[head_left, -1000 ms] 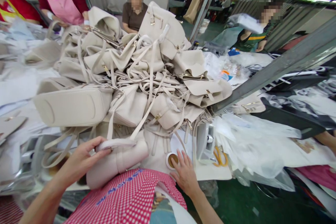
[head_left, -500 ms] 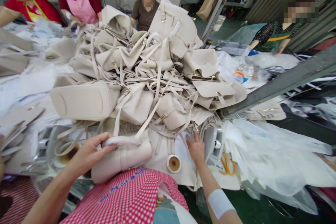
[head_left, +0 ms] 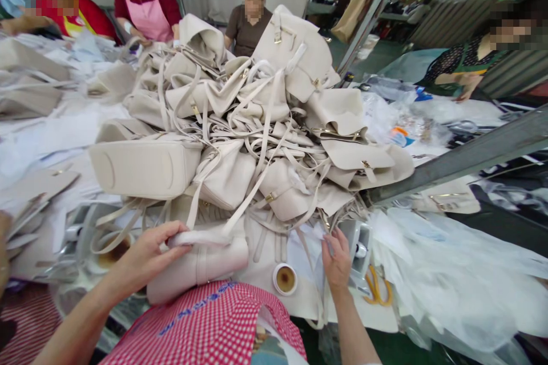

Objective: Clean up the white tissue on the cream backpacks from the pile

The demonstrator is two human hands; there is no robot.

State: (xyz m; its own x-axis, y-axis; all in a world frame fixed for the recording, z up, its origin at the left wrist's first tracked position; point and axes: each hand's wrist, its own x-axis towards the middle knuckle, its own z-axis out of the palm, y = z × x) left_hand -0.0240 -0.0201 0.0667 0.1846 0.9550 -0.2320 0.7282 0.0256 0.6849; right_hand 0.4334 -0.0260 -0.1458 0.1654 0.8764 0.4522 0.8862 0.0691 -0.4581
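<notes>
A pale beige handbag (head_left: 201, 271) lies on its side against my red-checked apron. Its handle (head_left: 203, 238), wrapped in white, is pinched between the thumb and fingers of my left hand (head_left: 156, 254). Further right, my right hand (head_left: 337, 256) reaches to the front edge of the bag pile, fingers bent beside a strap end with a gold-coloured metal clasp (head_left: 326, 222); what lies between the fingertips is too small to tell. Between my hands stands a small round tub (head_left: 285, 279) with brown contents.
A tall heap of beige bags (head_left: 231, 177) fills the table ahead. Yellow-handled scissors (head_left: 379, 285) lie right of my right hand, near clear plastic bags (head_left: 449, 274). A slanting metal bar (head_left: 462, 154) crosses at right. Several co-workers are around the table.
The view has shifted slightly. My right hand has moved a little to the right, and its fingers are drawn closer together. My left hand keeps its hold on the handle.
</notes>
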